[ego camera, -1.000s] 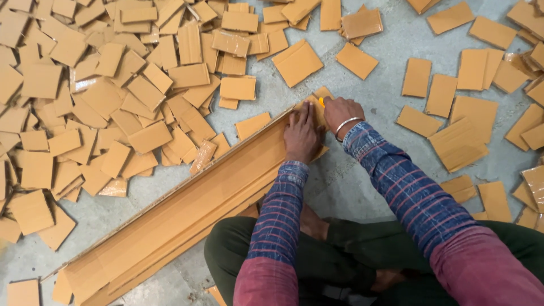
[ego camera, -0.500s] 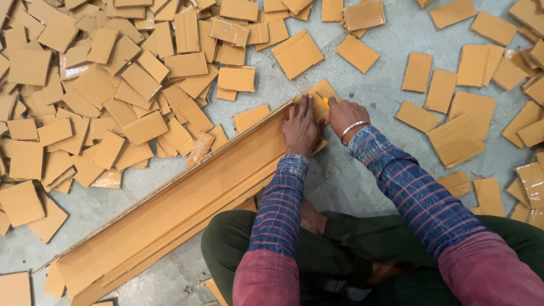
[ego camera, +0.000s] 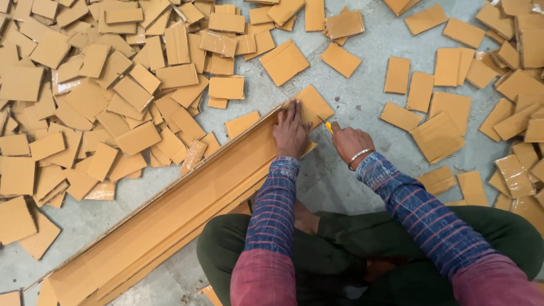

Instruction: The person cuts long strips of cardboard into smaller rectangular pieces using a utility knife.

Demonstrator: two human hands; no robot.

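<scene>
- The long cardboard strip point(ego camera: 170, 218) lies on the floor, running from 7 o'clock up to 1 o'clock.
- Left hand point(ego camera: 290, 133) presses flat, fingers spread, on its far end.
- Right hand point(ego camera: 351, 144) is closed around a yellow cutter point(ego camera: 327, 126).
- Cut cardboard pieces point(ego camera: 113, 96) crowd around from 9 to 3 o'clock.

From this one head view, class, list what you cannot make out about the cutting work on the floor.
- Tool in the right hand: only a yellow tip shows; the fist hides the rest.
- Long cardboard strip: its near end is cut off at the bottom-left edge.
- Cut line: hidden under the left hand.
- Feet: tucked under the legs.
</scene>
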